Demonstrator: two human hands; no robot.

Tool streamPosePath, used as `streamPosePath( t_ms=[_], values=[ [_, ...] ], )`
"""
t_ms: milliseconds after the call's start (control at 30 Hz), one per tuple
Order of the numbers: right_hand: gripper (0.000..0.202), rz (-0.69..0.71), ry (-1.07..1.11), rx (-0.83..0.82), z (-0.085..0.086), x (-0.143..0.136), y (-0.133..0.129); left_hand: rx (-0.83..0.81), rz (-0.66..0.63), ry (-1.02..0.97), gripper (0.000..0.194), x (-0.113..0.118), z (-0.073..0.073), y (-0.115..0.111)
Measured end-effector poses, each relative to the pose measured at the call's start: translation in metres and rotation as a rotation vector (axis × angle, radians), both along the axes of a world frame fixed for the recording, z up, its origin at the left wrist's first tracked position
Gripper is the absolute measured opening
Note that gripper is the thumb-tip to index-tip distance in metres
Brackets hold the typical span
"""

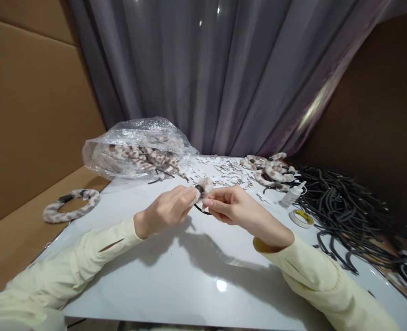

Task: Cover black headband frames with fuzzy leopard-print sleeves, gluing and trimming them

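Over the middle of the white table, a small furry strip (206, 185), white with brownish patches and a dark band, is held between both hands. My left hand (171, 205) is closed round its left end, with the fingertips near the dark band. My right hand (229, 204) pinches its lower right side between thumb and fingers. A thin black cord (201, 210) curves just below, between the two hands; where its ends go is hidden by the fingers.
A clear plastic bag (100, 156) of spotted furry strips lies at the back left. A furry ring (57, 215) rests at the left edge. On the right are more furry rings (279, 174), a glue bottle (291, 195), a tape roll (300, 219) and piled black tubes (341, 207). Small metal pieces (224, 170) are scattered behind.
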State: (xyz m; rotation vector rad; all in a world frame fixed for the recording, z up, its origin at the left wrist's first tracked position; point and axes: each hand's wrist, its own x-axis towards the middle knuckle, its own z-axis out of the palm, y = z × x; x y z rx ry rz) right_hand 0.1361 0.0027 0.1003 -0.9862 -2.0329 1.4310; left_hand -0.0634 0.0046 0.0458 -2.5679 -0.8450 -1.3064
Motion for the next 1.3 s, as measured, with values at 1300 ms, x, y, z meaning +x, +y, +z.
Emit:
streamPosePath(
  t_ms=[1300],
  values=[
    [0.025, 0.417, -0.267, 0.453, 0.0, 0.02, 0.03, -0.533, -0.144, 0.031, 0.042, 0.016, 0.016, -0.023]
  ],
)
